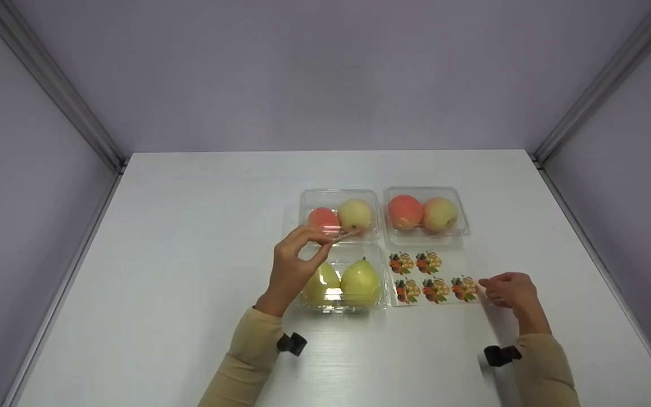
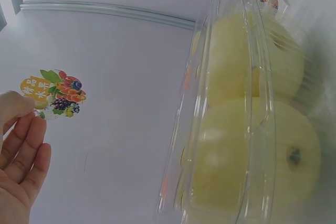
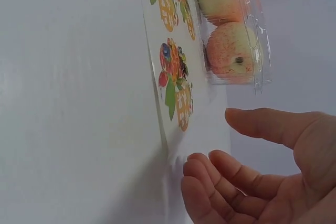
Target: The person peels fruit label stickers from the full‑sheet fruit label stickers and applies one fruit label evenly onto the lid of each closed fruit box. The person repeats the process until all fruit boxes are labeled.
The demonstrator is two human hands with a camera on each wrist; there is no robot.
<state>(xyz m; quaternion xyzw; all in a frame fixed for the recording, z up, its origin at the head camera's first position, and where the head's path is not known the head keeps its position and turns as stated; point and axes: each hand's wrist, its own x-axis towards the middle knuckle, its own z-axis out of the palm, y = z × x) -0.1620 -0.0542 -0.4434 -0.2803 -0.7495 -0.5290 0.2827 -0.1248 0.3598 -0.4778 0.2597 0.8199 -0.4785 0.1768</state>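
My left hand (image 1: pixel 296 265) pinches a fruit-print sticker (image 2: pixel 58 93) by its edge between thumb and finger, above the clear boxes. Below that hand is a clear plastic box (image 1: pixel 385 305) with two green-yellow pears (image 1: pixel 361 282). My right hand (image 1: pixel 509 291) is beside the right edge of the sticker sheet (image 1: pixel 458 260), its thumb and loosely bent fingers apart with nothing between them. Several colourful fruit stickers (image 1: pixel 435 290) remain on the sheet, and its upper right part is bare.
Behind the pears stands a clear box (image 1: pixel 339 195) with a red apple and a pale yellow one. Right of it, another clear box (image 1: pixel 421 190) holds two apples (image 1: pixel 406 212). Grey-violet walls (image 1: pixel 325 79) enclose the white table (image 1: pixel 190 226) at the back and sides.
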